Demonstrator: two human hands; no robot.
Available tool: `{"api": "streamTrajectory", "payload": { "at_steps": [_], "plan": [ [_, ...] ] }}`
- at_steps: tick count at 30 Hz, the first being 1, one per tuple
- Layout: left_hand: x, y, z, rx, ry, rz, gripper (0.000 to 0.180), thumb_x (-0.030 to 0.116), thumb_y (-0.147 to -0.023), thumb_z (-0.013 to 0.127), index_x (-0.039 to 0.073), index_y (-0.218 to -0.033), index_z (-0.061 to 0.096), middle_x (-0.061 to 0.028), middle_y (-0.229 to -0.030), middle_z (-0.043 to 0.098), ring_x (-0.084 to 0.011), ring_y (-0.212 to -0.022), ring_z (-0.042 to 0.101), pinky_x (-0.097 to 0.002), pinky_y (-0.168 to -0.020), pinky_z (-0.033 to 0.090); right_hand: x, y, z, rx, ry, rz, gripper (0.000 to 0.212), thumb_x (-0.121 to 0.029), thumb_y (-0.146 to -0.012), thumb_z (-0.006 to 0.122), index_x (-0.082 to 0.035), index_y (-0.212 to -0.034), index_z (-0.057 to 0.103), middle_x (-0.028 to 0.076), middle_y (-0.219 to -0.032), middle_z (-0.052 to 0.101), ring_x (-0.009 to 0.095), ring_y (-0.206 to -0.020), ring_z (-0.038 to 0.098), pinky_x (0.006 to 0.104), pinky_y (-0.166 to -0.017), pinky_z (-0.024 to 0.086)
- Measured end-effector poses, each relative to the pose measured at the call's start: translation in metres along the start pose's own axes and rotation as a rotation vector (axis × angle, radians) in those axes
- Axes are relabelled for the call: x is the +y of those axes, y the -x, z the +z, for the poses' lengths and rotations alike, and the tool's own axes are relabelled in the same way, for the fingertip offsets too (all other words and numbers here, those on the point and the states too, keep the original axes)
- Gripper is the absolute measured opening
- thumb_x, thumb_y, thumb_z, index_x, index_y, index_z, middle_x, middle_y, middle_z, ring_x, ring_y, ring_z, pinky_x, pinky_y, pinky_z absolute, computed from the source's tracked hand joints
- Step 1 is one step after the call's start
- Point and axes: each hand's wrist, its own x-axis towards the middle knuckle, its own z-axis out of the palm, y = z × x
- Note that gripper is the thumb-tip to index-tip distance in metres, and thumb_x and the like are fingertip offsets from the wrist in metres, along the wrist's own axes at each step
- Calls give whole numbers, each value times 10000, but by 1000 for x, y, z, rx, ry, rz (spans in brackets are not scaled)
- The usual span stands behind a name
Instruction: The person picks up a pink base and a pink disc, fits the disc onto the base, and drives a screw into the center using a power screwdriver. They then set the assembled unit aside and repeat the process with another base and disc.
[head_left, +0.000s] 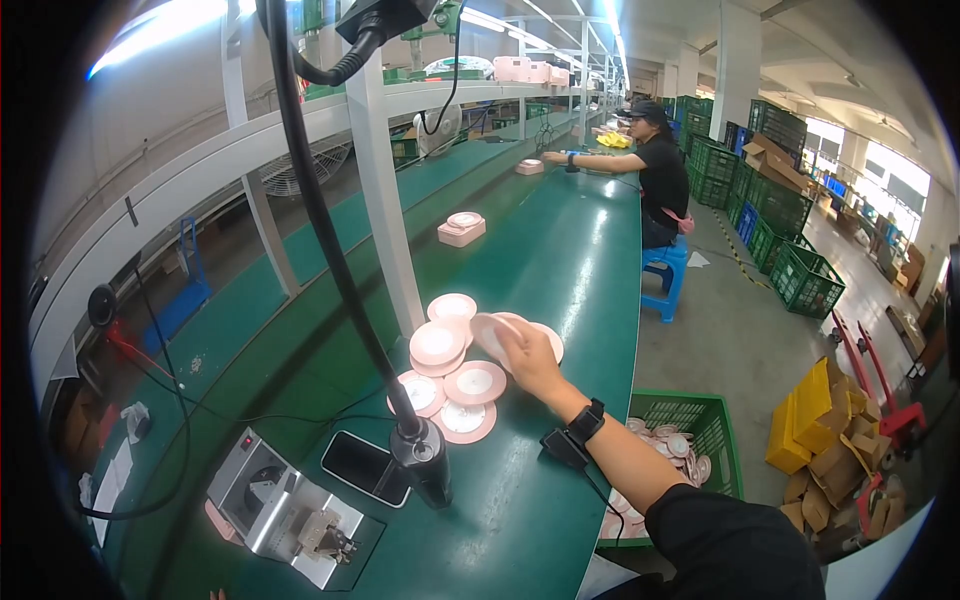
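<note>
My right hand [537,365] reaches over the green bench and grips a round pink disc [489,333] by its edge, tilted up. Close by lies a loose cluster of similar pink discs with pale centres, among them an overlapping disc [438,342] and a flat-lying disc [474,382]. Part of the cluster is hidden behind my hand. A dark band with a small box-shaped device [566,448] and a cable is on my right wrist. Only fingertips of my left hand [217,595] show at the lower edge, below a silver machine [285,515]; whether they hold anything is hidden.
A phone [366,467] and a black pole stand [424,460] are beside the machine. To the right, a green crate [690,430] holds many pink parts. Farther along the bench are pink boxes [461,232] and a seated person [660,170] with an outstretched arm.
</note>
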Motion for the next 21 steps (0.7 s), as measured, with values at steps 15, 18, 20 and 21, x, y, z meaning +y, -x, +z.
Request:
{"api": "streamTrajectory", "payload": {
  "at_steps": [15,18,20,21],
  "plan": [
    [-66,19,38,45,-141,426,425,123,-962,553,87,-1381,615,-330,-1354,594,-507,-1192,619,-551,-983,527,-13,6,5,81,-258,-50,284,-207,-1039,617,48,-1121,713,96,-1014,708,152,-943,653,290,-819,513],
    [-77,22,53,9,-112,296,451,110,-976,563,148,-1425,580,-331,-1375,576,-523,-1248,578,-618,-996,493,-20,10,4,-21,-195,-29,254,-180,-1030,611,47,-1075,716,75,-961,712,137,-899,647,283,-795,511],
    [-81,23,52,-32,-79,238,465,106,-987,565,177,-1446,560,-331,-1387,567,-534,-1270,559,-654,-1000,473,-27,12,3,-63,-156,-42,243,-178,-1015,628,46,-1037,719,69,-901,708,136,-853,649,286,-763,513],
    [-83,23,50,-54,-76,271,457,168,-1003,569,158,-1459,546,-316,-1424,545,-533,-1296,533,-645,-1043,441,-29,13,2,-100,-112,-57,235,-177,-999,645,45,-999,723,63,-842,704,135,-807,651,288,-731,516]
  ]
}}
